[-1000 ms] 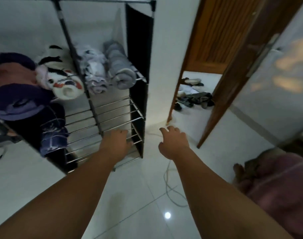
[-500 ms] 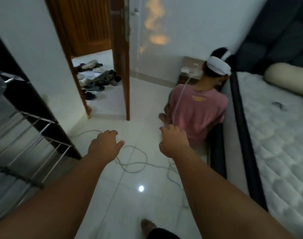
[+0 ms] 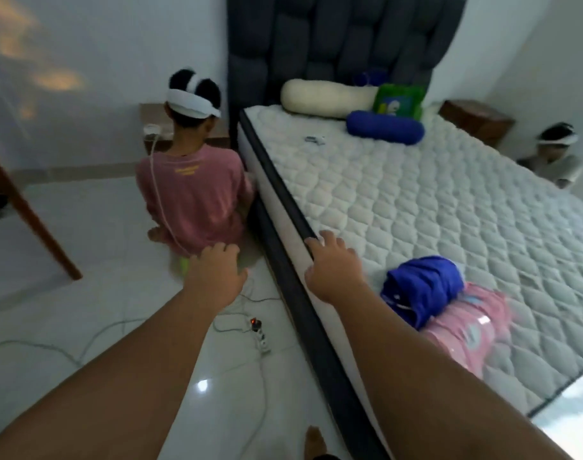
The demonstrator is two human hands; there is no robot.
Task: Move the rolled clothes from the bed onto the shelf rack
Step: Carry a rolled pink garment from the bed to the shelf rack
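White floor tiles are filling the left of our view, and a bed with a bare quilted mattress is filling the right. We are reaching both bare arms forward. Our left hand is hovering over the floor with fingers loosely spread, holding nothing. Our right hand is hanging over the bed's near edge, fingers also relaxed and apart, holding nothing; we cannot tell whether it is touching the mattress.

Two rolled clothes are lying on the bed just right of our right forearm. A blue roll is resting partly on a pink roll, which is looking blurred. The rack is not showing.

We are judging both rolls to be soft, light and not fragile, though likely to unroll if pulled by a loose edge. We are thinking of taking the blue roll first, wrapping fingers round its middle, or scooping under both rolls with two hands.

A person is sitting on the floor beside the bed, facing away. A power strip and its cables are lying on the tiles near our left arm.
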